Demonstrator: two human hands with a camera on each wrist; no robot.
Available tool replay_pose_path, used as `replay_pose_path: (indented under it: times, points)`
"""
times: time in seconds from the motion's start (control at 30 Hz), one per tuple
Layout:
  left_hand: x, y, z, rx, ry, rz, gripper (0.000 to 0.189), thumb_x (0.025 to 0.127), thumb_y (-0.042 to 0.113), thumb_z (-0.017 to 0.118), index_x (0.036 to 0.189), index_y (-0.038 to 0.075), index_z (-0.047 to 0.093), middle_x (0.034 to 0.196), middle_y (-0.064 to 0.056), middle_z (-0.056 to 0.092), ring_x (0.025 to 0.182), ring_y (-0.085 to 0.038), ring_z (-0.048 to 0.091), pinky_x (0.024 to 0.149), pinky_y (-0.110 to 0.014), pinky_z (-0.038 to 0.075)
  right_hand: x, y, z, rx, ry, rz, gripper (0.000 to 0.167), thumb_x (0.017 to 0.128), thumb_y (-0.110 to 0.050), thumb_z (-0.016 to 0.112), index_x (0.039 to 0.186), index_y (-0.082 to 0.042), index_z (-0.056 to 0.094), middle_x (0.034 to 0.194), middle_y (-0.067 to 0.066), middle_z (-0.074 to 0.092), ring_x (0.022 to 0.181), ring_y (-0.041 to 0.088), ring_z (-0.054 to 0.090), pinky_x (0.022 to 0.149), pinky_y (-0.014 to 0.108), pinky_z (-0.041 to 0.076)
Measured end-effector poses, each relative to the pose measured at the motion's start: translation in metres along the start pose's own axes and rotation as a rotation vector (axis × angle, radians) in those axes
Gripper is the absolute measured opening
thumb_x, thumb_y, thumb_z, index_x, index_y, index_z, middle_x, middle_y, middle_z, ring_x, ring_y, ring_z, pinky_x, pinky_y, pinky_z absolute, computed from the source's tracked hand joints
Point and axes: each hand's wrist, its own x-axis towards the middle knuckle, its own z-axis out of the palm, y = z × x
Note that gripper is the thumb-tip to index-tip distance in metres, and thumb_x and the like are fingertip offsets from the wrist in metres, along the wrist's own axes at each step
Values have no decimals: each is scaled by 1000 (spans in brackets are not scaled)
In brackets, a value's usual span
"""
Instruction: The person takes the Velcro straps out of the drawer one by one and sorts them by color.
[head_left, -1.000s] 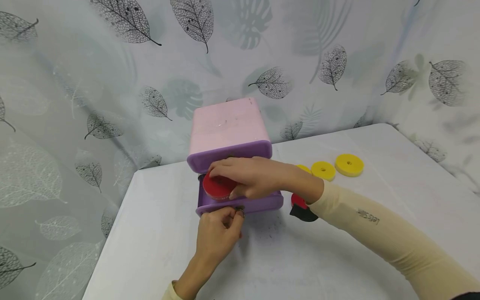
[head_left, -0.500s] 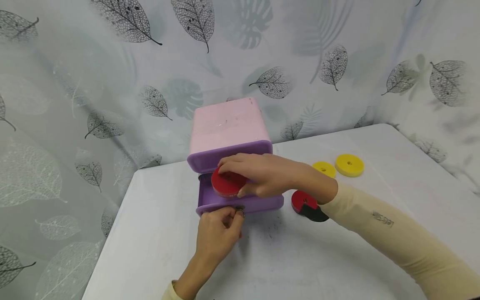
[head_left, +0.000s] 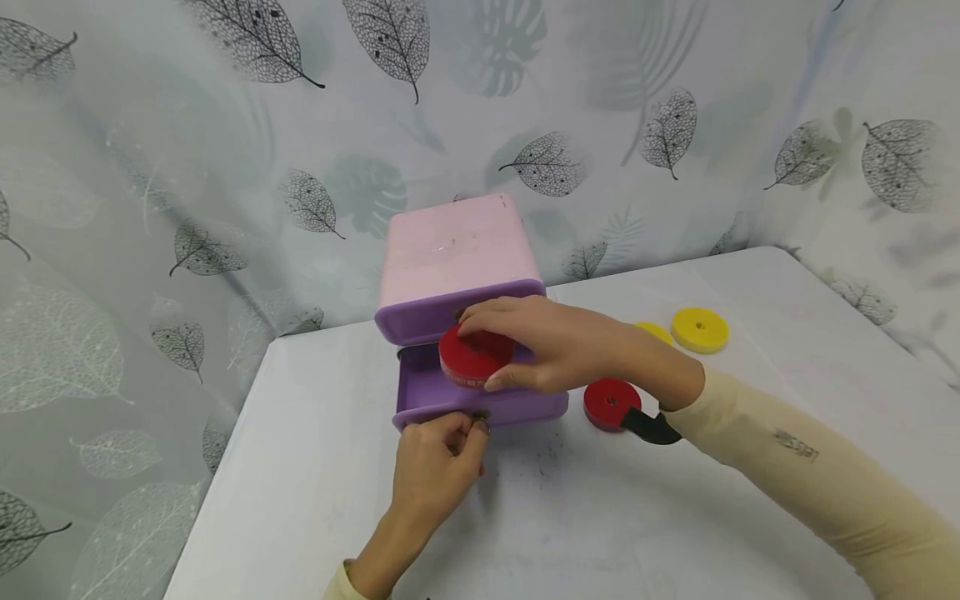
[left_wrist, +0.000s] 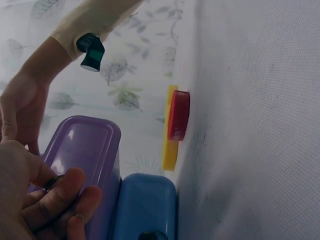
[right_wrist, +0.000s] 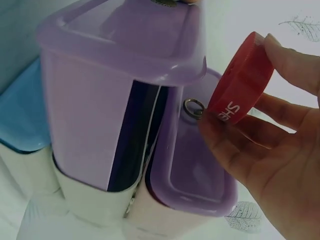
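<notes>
Red disc [head_left: 468, 371] pinched in right fingers [head_left: 495, 319] above pulled-out purple drawer [head_left: 525, 407]; left fingers [head_left: 448, 423] grip its ring [head_left: 481, 424].

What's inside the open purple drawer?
At left, the open drawer looks bare inside; the right hand and the red disc it holds hide much of the rest.

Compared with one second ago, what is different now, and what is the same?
The right hand's grip has carried the red disc rightward and slightly up in the head view, above the open drawer. Nothing was let go.

The left hand's grip still holds the ring pull; drawer and pink cabinet stayed put.
</notes>
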Motion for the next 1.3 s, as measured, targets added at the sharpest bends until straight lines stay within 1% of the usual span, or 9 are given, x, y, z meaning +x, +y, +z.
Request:
replay_pose_path:
  times: [0.13,0.37,0.5,0.7,0.83,0.97,1.2,1.3]
  points:
    - [0,-1,0,1,-3,1,29,87,1,70,66,19,64,52,21,56,42,5,52,36,-19,34,-5,3,-1,10,36,-15,52,93,-29,79,136,-7,60,139,1,60,129,14,53,107,36,44]
    - [0,-1,-1,9,-5,1,28,88,1,69,67,19,64,53,21,56,42,6,51,36,-19,34,-14,7,-4,13,93,-15,50,88,-29,83,130,-8,65,131,-2,64,119,11,58,96,30,52]
    - [0,-1,-1,12,-4,6,28,88,2,69,67,19,64,52,21,55,42,7,51,36,-19,34,-21,9,-5,12,104,13,51,86,-26,84,129,-8,65,129,-2,64,116,11,59,92,30,53]
    - [0,-1,-1,12,4,9,27,87,2,70,67,19,65,52,20,56,42,6,51,37,-19,35,-28,11,-6,11,106,75,50,85,-25,84,128,-10,65,130,-5,62,113,9,58,89,30,54]
    - [0,-1,-1,10,0,-3,27,87,2,70,67,19,64,52,21,55,42,6,51,37,-19,35,-34,13,-5,17,125,97,52,83,-23,84,130,-12,63,132,-5,61,113,10,58,87,30,55]
    - [0,-1,-1,12,8,4,28,87,2,70,66,20,64,51,22,55,42,6,50,37,-18,33,-40,14,-7,18,148,123,57,81,-21,86,132,-13,62,132,-5,60,113,10,57,86,32,55]
    - [0,-1,-1,17,11,10,29,87,3,70,65,20,63,51,23,55,41,6,50,37,-18,33,-51,17,-10,9,161,138,58,80,-19,86,133,-15,63,126,-9,61,108,9,58,84,33,55]
    - [0,-1,-1,11,8,5,28,87,3,70,66,20,63,51,22,54,41,6,50,36,-19,33,-58,19,-12,8,164,153,61,78,-17,87,134,-16,62,126,-9,62,108,9,58,84,34,56]
